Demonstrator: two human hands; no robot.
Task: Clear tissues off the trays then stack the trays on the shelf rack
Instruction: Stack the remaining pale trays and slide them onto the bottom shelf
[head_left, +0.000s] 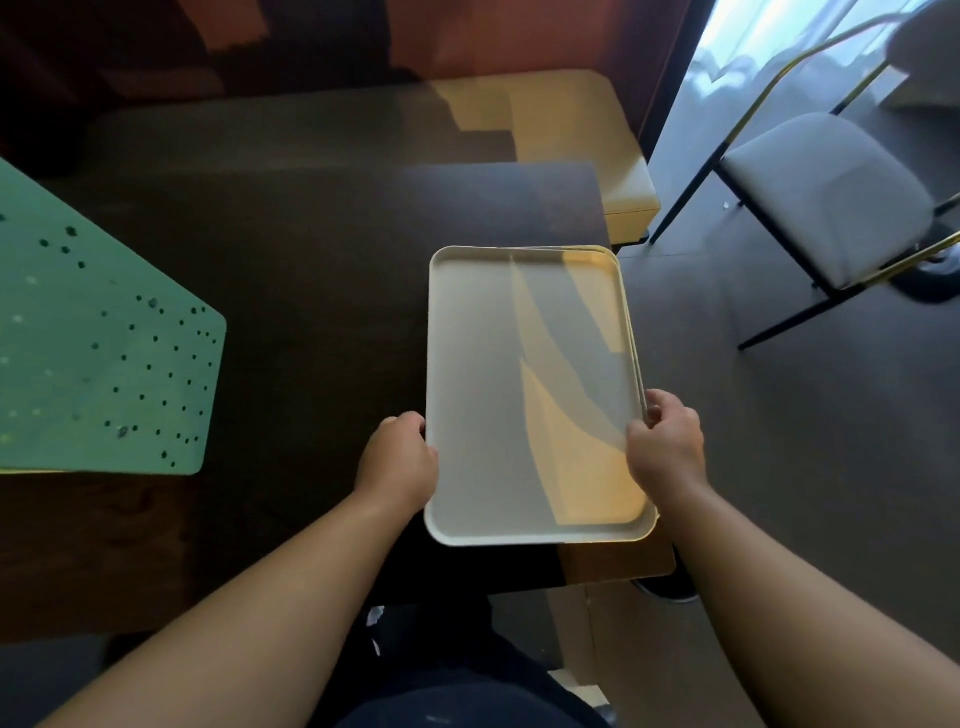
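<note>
While both hands grip the long sides, the pile of cream trays (530, 395) sits at the right end of the dark table (291, 291). The left hand (397, 460) curls its fingers around the left rim. The right hand (667, 447) pinches the right rim, where thin edges of other trays peek out from under the top one. No tissues show on the top tray, and no shelf rack is in view. The trays do not line up neatly, so a lower one could slip out and fall if the right hand catches only some edges. A chair (826, 192) stands near on the right and could get bumped.
</note>
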